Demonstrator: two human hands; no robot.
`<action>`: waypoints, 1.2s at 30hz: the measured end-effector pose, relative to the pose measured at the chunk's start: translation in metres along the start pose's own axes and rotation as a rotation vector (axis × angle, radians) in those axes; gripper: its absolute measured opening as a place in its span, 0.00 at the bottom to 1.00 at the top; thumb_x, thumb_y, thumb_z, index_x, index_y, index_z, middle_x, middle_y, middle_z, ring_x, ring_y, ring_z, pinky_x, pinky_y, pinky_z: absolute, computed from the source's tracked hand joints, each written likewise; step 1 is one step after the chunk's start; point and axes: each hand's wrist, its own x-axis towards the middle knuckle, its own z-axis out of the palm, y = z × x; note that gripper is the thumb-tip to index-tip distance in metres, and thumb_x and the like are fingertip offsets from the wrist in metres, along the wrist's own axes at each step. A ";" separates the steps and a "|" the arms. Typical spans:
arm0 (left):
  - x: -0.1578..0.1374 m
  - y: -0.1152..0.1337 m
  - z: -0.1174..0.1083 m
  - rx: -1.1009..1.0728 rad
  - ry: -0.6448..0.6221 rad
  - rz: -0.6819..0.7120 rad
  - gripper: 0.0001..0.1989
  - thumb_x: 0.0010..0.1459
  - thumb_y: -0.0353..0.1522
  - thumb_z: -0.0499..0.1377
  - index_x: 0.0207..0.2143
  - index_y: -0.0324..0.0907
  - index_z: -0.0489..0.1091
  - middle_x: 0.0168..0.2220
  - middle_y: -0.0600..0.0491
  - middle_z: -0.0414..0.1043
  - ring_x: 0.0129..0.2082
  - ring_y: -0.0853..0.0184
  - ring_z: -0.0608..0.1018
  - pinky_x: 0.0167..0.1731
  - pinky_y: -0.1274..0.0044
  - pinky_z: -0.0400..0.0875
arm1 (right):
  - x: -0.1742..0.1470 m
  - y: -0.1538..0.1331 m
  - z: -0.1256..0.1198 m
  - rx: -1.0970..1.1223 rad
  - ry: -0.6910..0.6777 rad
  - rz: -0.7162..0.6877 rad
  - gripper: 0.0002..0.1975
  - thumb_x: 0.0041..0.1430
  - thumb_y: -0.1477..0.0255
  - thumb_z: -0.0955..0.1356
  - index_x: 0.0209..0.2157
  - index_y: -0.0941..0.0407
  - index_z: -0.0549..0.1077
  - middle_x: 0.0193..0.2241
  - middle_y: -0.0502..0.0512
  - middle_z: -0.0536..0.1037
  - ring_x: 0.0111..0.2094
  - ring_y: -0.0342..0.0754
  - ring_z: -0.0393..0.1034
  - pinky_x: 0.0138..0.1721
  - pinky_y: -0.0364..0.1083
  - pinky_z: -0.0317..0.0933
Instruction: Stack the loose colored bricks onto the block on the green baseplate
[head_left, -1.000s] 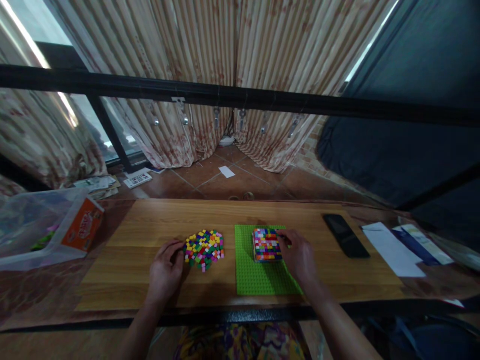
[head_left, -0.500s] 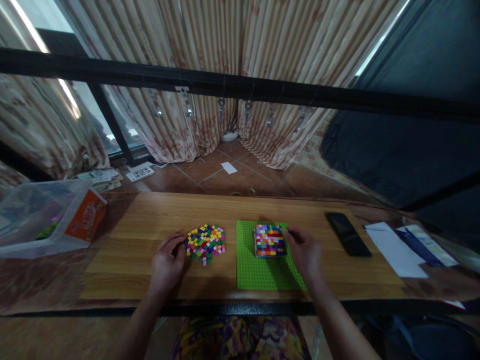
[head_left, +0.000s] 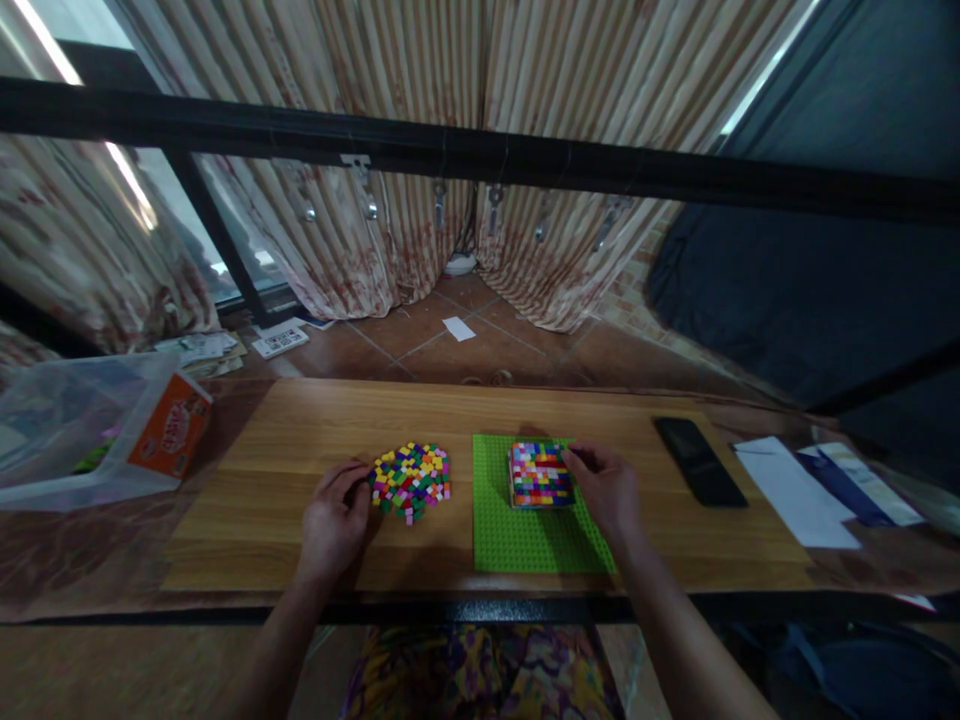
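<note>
A block built of small multicoloured toy bricks (head_left: 540, 475) stands on a green studded baseplate (head_left: 502, 545). At the block's upper right corner is my right hand (head_left: 609, 492), its thumb and forefinger pinched together; anything between them is too small to make out. A loose pile of small coloured bricks (head_left: 411, 478) lies left of the baseplate on the wooden board. Beside the pile's left edge rests my left hand (head_left: 335, 520), fingers curled and the tips drawn together. Whatever those fingertips may hold is hidden.
Right of the baseplate lies a black phone (head_left: 699, 462), with white papers (head_left: 799, 495) beyond it. A clear plastic box (head_left: 82, 430) with an orange label stands at the far left. A dark metal bar (head_left: 480, 150) crosses in front of the curtains (head_left: 360, 90).
The view has tilted slightly. My right fingers have shifted a little left onto the block's upper right corner. My left hand stays by the pile.
</note>
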 end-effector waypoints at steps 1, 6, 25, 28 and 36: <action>0.000 0.000 0.000 0.000 0.003 0.004 0.12 0.55 0.36 0.53 0.36 0.42 0.72 0.42 0.47 0.73 0.44 0.61 0.75 0.49 0.67 0.69 | 0.000 0.000 0.000 -0.002 0.000 -0.004 0.20 0.48 0.57 0.69 0.33 0.60 0.76 0.28 0.59 0.80 0.29 0.51 0.73 0.31 0.47 0.66; 0.000 0.001 0.000 0.002 -0.003 0.014 0.12 0.55 0.36 0.52 0.36 0.41 0.72 0.41 0.47 0.73 0.44 0.61 0.75 0.49 0.68 0.69 | 0.002 0.001 -0.001 -0.083 -0.015 -0.064 0.20 0.50 0.56 0.68 0.33 0.60 0.76 0.28 0.60 0.80 0.28 0.51 0.73 0.31 0.48 0.66; 0.000 -0.002 0.001 -0.011 0.004 0.032 0.12 0.55 0.34 0.52 0.36 0.40 0.73 0.42 0.46 0.73 0.44 0.60 0.75 0.49 0.67 0.69 | -0.009 0.009 -0.015 -0.025 0.058 -0.130 0.18 0.56 0.61 0.64 0.40 0.59 0.76 0.37 0.61 0.79 0.36 0.52 0.72 0.38 0.51 0.66; 0.000 -0.003 0.001 -0.008 -0.001 0.013 0.12 0.55 0.35 0.52 0.36 0.40 0.73 0.42 0.45 0.73 0.44 0.60 0.75 0.49 0.67 0.69 | -0.010 0.017 -0.016 0.032 -0.023 -0.072 0.20 0.55 0.61 0.64 0.42 0.59 0.76 0.33 0.59 0.79 0.31 0.50 0.72 0.34 0.49 0.66; 0.001 0.000 -0.001 -0.010 -0.007 0.021 0.12 0.55 0.35 0.52 0.36 0.39 0.72 0.42 0.45 0.73 0.44 0.60 0.75 0.50 0.66 0.69 | -0.007 0.009 -0.012 -0.070 -0.133 -0.116 0.17 0.55 0.63 0.64 0.40 0.58 0.77 0.38 0.59 0.79 0.39 0.53 0.73 0.42 0.52 0.65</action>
